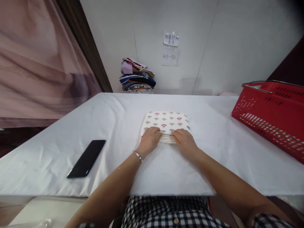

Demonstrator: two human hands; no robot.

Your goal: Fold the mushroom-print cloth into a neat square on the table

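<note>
A folded white cloth (166, 122) printed with grey, red and blue mushrooms lies in the middle of the white-covered table (118, 120). Several stacked layers show along its near edge. My left hand (150, 139), with a silver bracelet at the wrist, grips that edge on the left, fingers bent over the top layer. On the right, my right hand (185, 141) pinches the same edge, its fingertips on the upper layer. Both thumbs are close to the layered front. The undersides of the fingers are partly hidden.
A black phone (86, 159) lies at the left of the table. A red plastic basket (273, 117) stands at the right edge. Behind the table, folded fabrics (137, 76) are piled against the wall, beside paper notes (170, 57). A pink curtain (42, 63) hangs at left.
</note>
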